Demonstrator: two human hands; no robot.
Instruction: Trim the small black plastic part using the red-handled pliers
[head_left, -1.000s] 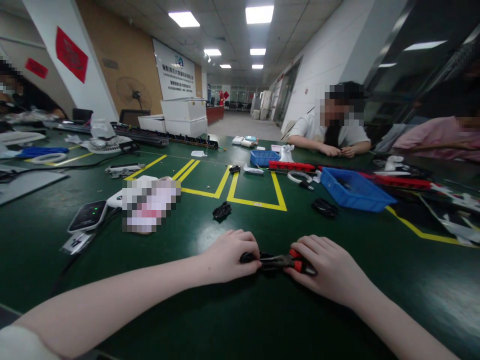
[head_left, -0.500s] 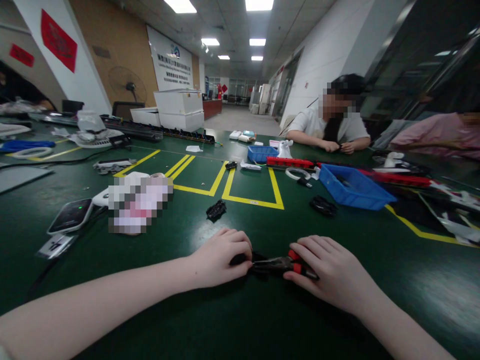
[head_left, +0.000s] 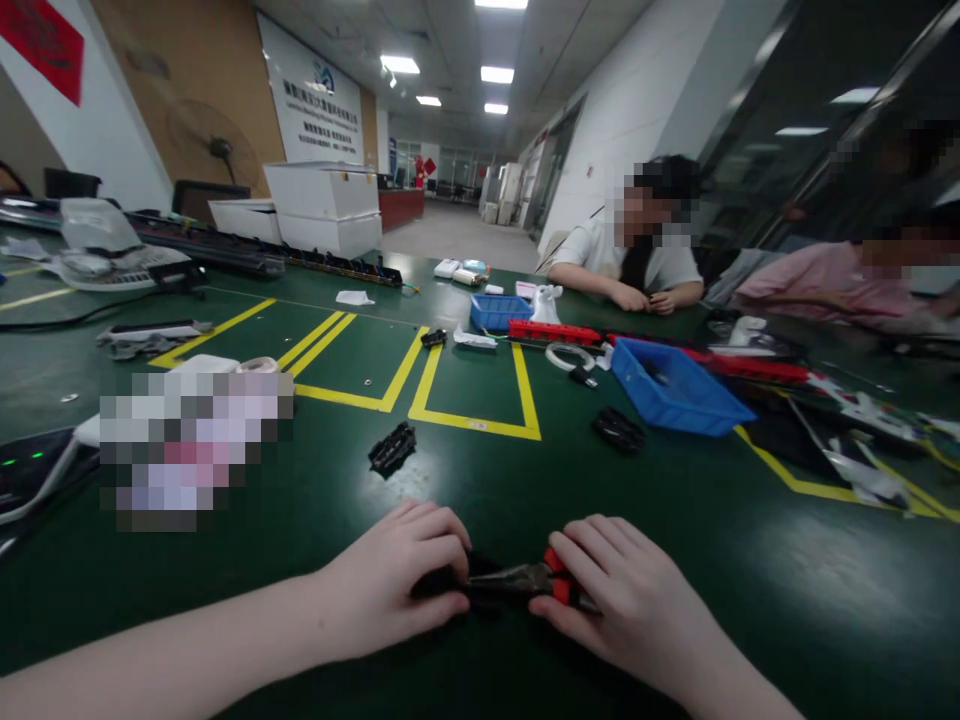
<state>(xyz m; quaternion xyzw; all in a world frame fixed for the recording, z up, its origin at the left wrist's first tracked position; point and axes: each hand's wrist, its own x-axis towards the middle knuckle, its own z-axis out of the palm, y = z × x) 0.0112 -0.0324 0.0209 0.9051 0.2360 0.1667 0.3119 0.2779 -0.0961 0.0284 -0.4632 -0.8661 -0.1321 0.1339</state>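
Observation:
Needle-nose pliers (head_left: 517,580) with red and black handles are gripped in my right hand (head_left: 626,600). Their metal jaws point left, and the tips meet the fingers of my left hand (head_left: 416,570). Those fingers are curled and closed around a small dark part whose shape is mostly hidden; a bit of black shows beside the plier jaws. Both hands are low over the green table. Just beyond my left hand lies a black clip-like part (head_left: 392,450). Another black part (head_left: 619,430) rests on the table beyond my right hand.
Blue bins (head_left: 675,390) (head_left: 499,312) stand to the right and farther back. Yellow tape (head_left: 472,425) marks the green table (head_left: 480,480). A long red strip (head_left: 555,332) lies behind. Phone-like devices (head_left: 41,470) are at left. A person (head_left: 630,250) sits across the table.
The camera has turned and tilted, so the table things appear farther left and my hands lower. Both hands keep their holds, with the pliers still at my left fingertips.

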